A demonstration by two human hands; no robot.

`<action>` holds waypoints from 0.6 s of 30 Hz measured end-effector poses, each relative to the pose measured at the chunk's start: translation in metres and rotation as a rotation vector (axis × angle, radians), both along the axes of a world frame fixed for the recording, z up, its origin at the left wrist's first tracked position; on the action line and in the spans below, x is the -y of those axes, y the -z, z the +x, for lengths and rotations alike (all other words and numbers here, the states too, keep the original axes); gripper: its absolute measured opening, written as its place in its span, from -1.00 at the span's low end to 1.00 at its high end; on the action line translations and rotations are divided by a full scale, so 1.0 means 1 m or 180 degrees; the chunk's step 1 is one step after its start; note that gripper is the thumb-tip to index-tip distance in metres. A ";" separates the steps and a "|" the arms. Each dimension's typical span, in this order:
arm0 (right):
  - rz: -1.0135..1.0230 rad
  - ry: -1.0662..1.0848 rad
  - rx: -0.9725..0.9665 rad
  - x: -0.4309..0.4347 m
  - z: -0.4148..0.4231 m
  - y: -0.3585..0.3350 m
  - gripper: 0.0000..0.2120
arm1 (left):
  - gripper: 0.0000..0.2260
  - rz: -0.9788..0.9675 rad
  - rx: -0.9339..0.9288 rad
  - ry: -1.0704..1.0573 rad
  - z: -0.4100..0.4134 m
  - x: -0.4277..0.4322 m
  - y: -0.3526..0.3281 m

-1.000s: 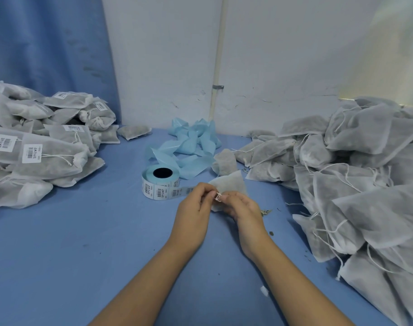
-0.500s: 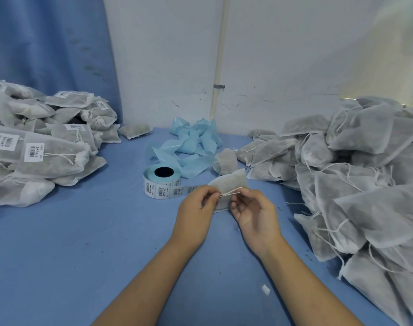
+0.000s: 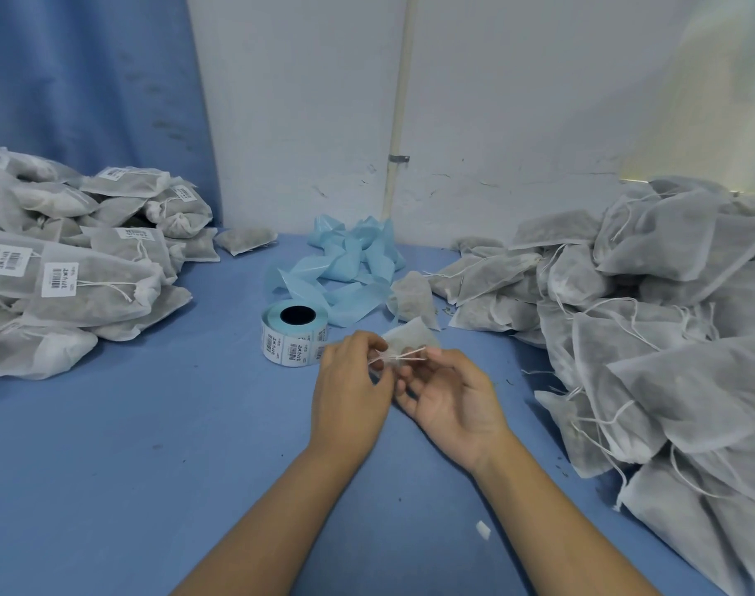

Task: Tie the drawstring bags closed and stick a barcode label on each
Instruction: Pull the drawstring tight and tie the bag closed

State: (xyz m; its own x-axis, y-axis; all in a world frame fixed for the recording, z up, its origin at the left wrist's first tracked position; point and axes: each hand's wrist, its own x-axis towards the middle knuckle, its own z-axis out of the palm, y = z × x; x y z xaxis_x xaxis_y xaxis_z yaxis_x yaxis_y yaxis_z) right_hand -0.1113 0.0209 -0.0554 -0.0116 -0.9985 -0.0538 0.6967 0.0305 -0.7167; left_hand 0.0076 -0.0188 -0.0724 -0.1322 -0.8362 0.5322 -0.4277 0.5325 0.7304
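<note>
A small grey drawstring bag (image 3: 410, 337) lies on the blue table just beyond my hands. Its white drawstring (image 3: 399, 358) is stretched taut between them. My left hand (image 3: 352, 389) pinches one end of the string with curled fingers. My right hand (image 3: 451, 395) is turned palm up and pinches the other end at its fingertips. A roll of barcode labels (image 3: 294, 333) stands just left of the bag, close to my left hand.
A pile of tied, labelled bags (image 3: 66, 273) fills the left side. A large heap of unlabelled bags (image 3: 646, 329) covers the right. Crumpled blue backing strip (image 3: 350, 268) lies behind the roll. One loose bag (image 3: 412, 298) sits behind the held one. The wall is close behind.
My hands have drawn apart, pulling the drawstring taut between them. My right hand has turned palm up and moved right.
</note>
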 end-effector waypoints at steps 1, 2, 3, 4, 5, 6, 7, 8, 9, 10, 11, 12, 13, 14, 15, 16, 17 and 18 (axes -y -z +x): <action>-0.0010 -0.0109 -0.0054 0.000 0.002 0.000 -0.91 | -0.79 -0.0081 -0.0008 -0.0065 0.001 0.001 0.000; 0.0001 -0.0162 -0.0085 -0.001 0.003 0.000 -0.88 | -0.75 -0.0150 -0.0038 -0.0098 0.003 0.003 0.000; 0.0024 -0.0160 -0.0092 -0.001 0.003 0.000 -0.87 | -0.69 -0.0179 -0.0118 -0.0098 0.005 0.004 0.001; 0.0045 -0.0111 -0.0096 0.000 0.003 0.000 -0.88 | -0.63 -0.0156 -0.0254 -0.0093 0.007 0.005 0.000; 0.0058 -0.0029 -0.0111 0.000 0.002 0.000 -0.91 | -0.60 -0.0115 -0.0417 -0.0112 0.009 0.006 -0.001; 0.0064 0.0072 -0.0124 0.000 0.001 0.000 -0.94 | -0.60 -0.0095 -0.0572 -0.0165 0.010 0.006 -0.001; 0.0060 0.0180 -0.0125 0.000 0.001 -0.001 -0.95 | -0.62 -0.0086 -0.0718 -0.0235 0.011 0.007 -0.002; 0.0051 0.0288 -0.0129 0.000 0.000 0.000 -0.94 | -0.65 -0.0060 -0.0873 -0.0281 0.011 0.007 -0.003; 0.0043 0.0394 -0.0151 0.001 -0.001 0.000 -0.93 | -0.69 -0.0003 -0.1045 -0.0285 0.011 0.007 -0.003; 0.0039 0.0504 -0.0209 0.002 -0.001 0.001 -0.92 | -0.73 0.0083 -0.1214 -0.0258 0.011 0.007 -0.004; 0.0032 0.0628 -0.0324 0.002 0.000 0.002 -0.91 | -0.77 0.0175 -0.1348 -0.0229 0.010 0.007 -0.004; 0.0024 0.0786 -0.0496 0.003 0.001 0.003 -0.88 | -0.80 0.0265 -0.1438 -0.0209 0.010 0.007 -0.004; 0.0014 0.0964 -0.0700 0.004 0.002 0.004 -0.83 | -0.82 0.0355 -0.1515 -0.0199 0.011 0.008 -0.004; 0.0017 0.1141 -0.0919 0.005 0.004 0.006 -0.78 | -0.83 0.0445 -0.1609 -0.0189 0.011 0.009 -0.002; 0.0044 0.1295 -0.1142 0.006 0.006 0.008 -0.75 | -0.84 0.0545 -0.1727 -0.0164 0.012 0.010 -0.002; 0.0091 0.1428 -0.1341 0.007 0.009 0.010 -0.75 | -0.85 0.0657 -0.1861 -0.0115 0.012 0.010 -0.002; 0.0142 0.1536 -0.1490 0.008 0.011 0.011 -0.78 | -0.84 0.0778 -0.2006 -0.0046 0.012 0.011 -0.003; 0.0170 0.1612 -0.1592 0.009 0.013 0.012 -0.81 | -0.83 0.0902 -0.2162 0.0037 0.012 0.011 -0.005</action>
